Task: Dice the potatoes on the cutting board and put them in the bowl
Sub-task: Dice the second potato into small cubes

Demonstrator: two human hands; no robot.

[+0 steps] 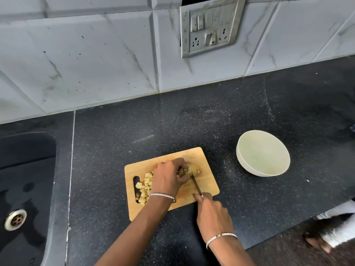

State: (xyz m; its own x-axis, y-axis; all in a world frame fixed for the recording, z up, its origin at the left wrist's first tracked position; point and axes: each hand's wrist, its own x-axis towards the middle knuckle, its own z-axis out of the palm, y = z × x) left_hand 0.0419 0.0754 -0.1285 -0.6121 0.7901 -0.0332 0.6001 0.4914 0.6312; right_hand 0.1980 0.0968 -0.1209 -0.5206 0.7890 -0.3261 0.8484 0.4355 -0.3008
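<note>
black speckled counter (192, 121) carries a wooden cutting board (207, 186). on it the left hand (169, 179) clamps a partly cut potato (193, 169), while the right hand (213, 214) grips a knife (196, 184) whose blade sits against the potato. behind the left wrist lies a pile of diced potato (145, 186). right of the grip, off the board, stands a pale bowl (263, 153).

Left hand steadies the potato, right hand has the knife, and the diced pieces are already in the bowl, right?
Not quite: in the head view the bowl is empty; the diced pieces sit on the cutting board. The left hand steadies the potato; the right hand has the knife.
</note>
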